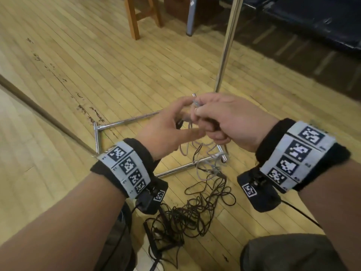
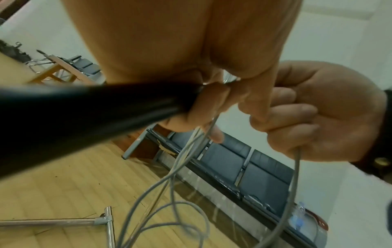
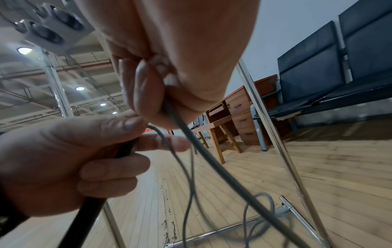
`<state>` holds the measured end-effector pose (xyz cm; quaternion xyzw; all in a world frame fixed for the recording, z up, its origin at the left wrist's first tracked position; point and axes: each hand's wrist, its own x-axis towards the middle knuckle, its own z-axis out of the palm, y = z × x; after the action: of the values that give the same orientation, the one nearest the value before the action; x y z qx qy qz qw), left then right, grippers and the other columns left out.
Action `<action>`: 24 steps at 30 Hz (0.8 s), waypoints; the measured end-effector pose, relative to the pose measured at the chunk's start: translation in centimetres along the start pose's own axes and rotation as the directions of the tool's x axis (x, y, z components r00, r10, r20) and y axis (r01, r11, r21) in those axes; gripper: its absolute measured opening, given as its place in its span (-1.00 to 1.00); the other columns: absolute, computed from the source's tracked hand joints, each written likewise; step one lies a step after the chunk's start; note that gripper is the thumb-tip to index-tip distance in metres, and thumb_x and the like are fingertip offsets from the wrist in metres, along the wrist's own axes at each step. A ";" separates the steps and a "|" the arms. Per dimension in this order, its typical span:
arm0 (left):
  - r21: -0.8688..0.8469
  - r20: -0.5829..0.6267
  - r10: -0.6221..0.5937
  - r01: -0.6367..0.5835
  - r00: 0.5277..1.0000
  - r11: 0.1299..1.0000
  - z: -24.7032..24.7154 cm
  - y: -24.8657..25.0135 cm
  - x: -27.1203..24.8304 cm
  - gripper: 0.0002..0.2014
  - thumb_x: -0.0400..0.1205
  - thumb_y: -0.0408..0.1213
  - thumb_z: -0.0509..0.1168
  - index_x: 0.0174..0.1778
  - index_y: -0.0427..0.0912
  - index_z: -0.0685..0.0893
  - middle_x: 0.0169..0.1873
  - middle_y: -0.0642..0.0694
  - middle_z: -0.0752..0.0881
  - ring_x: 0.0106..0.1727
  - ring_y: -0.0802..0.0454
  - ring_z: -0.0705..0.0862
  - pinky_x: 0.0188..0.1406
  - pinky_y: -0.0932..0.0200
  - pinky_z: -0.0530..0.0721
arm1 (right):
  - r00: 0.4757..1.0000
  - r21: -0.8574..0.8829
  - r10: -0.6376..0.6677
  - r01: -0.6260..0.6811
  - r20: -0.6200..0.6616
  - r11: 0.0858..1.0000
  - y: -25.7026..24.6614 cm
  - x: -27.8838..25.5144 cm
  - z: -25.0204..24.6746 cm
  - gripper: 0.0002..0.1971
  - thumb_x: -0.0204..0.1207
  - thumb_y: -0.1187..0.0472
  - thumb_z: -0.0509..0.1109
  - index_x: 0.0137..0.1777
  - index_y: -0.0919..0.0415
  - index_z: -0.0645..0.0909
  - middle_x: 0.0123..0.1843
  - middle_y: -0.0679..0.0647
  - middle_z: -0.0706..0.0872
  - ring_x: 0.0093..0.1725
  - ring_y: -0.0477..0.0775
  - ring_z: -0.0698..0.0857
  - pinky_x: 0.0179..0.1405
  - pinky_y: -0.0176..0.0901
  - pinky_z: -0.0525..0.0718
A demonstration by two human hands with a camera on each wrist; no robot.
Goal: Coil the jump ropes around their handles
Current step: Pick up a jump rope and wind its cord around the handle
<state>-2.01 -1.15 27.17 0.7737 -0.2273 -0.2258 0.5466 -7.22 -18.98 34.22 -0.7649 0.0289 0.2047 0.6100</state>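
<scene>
Both hands worked together: left hand (image 1: 168, 127) gripped the black handle (image 2: 84, 115), right hand (image 1: 224, 118) pinched the grey rope (image 2: 176, 189). No turns showed wound yet; black ropes (image 1: 187, 216) lay tangled on the floor (image 1: 78, 65), untouched.

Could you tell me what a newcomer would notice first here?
Both hands meet mid-frame: the left hand holds a black jump-rope handle, the right hand pinches its thin grey cord. Below, a tangled dark brown rope lies on the wooden plank floor, beside a chrome tube stand.
</scene>
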 end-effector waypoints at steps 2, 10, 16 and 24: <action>-0.127 -0.064 -0.007 -0.001 0.998 0.992 -0.4 0.1 0.3 -0.81 0.71 -0.10 0.50 -0.09 0.36 0.74 -0.27 0.02 0.84 -0.64 0.22 0.46 -0.66 0.29 0.38 | 1.000 0.020 0.005 -0.005 0.014 1.000 0.3 -0.2 -0.7 -0.88 0.73 0.27 0.25 -0.01 0.22 0.59 -0.46 0.03 0.40 -0.54 0.01 0.27 -0.55 -0.14 0.13; -0.466 -0.668 -0.282 -0.092 0.689 0.880 -6.9 -0.5 0.6 -0.81 0.78 -0.27 0.29 -0.11 0.04 0.72 -0.47 0.04 0.66 -0.63 0.13 0.39 -0.71 0.26 0.32 | 0.946 -0.644 0.309 -0.299 -0.101 0.704 7.8 -0.3 -4.8 -0.73 0.77 0.03 0.30 0.01 0.18 0.74 -0.24 0.13 0.83 -0.17 0.16 0.83 0.04 0.15 0.80; -0.217 -0.691 -0.247 0.131 0.680 0.967 -7.8 -2.1 0.1 -0.82 0.65 -0.30 0.44 0.02 0.13 0.79 -0.37 0.13 0.76 -0.58 0.17 0.54 -0.60 0.17 0.54 | 0.961 -0.588 0.247 -0.274 -0.128 0.761 8.3 -0.1 -4.4 -0.79 0.79 0.01 0.25 0.07 -0.07 0.73 -0.11 -0.11 0.86 0.08 0.20 0.83 0.16 0.21 0.83; 0.013 -0.421 -0.379 0.423 0.824 0.906 -5.5 -2.0 0.3 -0.40 0.77 -0.41 0.20 0.72 0.17 0.46 -0.31 -0.13 0.86 -0.52 0.09 0.76 -0.41 0.12 0.77 | 0.950 -0.377 0.136 -0.239 -0.280 0.895 5.8 1.6 -2.9 -0.77 0.79 0.15 0.25 0.03 0.15 0.73 -0.34 0.19 0.84 -0.36 -0.02 0.86 -0.29 -0.08 0.88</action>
<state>1.70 3.38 26.87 0.8616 0.0480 -0.1564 0.4804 -6.72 -22.84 28.78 -0.8879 0.1354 0.1680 0.4064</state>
